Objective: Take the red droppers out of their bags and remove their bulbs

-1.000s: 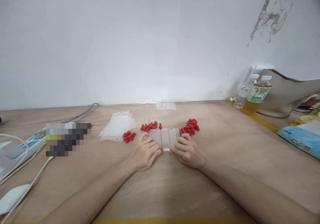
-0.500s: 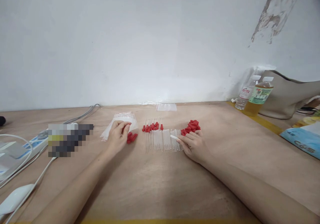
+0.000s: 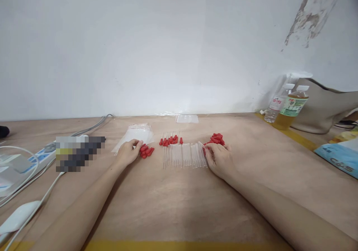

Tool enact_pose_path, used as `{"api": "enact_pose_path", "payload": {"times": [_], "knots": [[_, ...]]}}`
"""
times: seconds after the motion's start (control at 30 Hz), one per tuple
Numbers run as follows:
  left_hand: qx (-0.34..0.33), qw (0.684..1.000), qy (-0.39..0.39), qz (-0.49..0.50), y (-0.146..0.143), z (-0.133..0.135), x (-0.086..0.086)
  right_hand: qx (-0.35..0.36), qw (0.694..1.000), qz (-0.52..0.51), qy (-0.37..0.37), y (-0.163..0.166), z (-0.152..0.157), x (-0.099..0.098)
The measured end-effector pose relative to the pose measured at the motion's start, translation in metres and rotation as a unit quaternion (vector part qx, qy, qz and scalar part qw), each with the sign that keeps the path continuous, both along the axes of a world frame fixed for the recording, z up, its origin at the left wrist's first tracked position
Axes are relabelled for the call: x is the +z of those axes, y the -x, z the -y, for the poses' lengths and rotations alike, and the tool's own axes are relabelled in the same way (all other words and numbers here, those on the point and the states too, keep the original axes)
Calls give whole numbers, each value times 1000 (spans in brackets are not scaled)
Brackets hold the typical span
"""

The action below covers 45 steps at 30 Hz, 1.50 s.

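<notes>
My left hand [image 3: 129, 152] rests at the left edge of a small group of red rubber bulbs [image 3: 147, 152]. Its fingers are bent together, and what they pinch, if anything, is hidden. In the closed fingertips of my right hand [image 3: 222, 158] is a thin clear dropper tube [image 3: 201, 144], at the right end of a row of clear dropper tubes [image 3: 181, 156]. Behind that hand lies a larger heap of red bulbs [image 3: 216, 138], partly covered by it. Above the row, several droppers with red bulbs fitted [image 3: 170, 140] lie side by side.
Clear plastic bags [image 3: 137, 133] lie behind my left hand, and another bag [image 3: 187, 119] is near the wall. A power strip [image 3: 41, 157] with cables is at left. Two bottles [image 3: 291, 107], a grey bag [image 3: 313, 109] and a blue packet [image 3: 338, 159] stand at right.
My left hand has moved down and slightly left, from above the small group of bulbs to its edge. My right hand has shifted slightly right, and its dropper tube is at a different angle.
</notes>
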State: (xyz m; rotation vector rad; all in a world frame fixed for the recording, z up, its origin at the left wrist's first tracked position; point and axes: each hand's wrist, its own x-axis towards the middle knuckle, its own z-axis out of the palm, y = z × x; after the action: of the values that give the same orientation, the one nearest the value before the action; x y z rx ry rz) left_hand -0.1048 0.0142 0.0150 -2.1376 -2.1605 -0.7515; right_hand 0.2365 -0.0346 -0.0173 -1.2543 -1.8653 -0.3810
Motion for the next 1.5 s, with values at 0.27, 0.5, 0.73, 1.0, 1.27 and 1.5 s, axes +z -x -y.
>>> {"api": "enact_pose_path", "payload": {"times": [0.27,0.5,0.73,1.0,1.27,1.5], "knots": [[7,984,-175,-42,-16,15,7,1,999,31,-36,-1,-6,-8],[-20,973,-210,-91,-31,21,8,36,997,64,-23,3,-4,-4],[-101,974,-143,-145,-57,8,14,70,992,102,14,5,-1,0],[-60,986,-42,-151,-85,-17,15,72,992,96,25,4,0,1],[-11,989,-56,-135,-89,-23,7,58,998,39,3,2,-8,-6],[-94,974,-164,-127,-82,18,7,66,997,12,-42,5,-6,-3]]}}
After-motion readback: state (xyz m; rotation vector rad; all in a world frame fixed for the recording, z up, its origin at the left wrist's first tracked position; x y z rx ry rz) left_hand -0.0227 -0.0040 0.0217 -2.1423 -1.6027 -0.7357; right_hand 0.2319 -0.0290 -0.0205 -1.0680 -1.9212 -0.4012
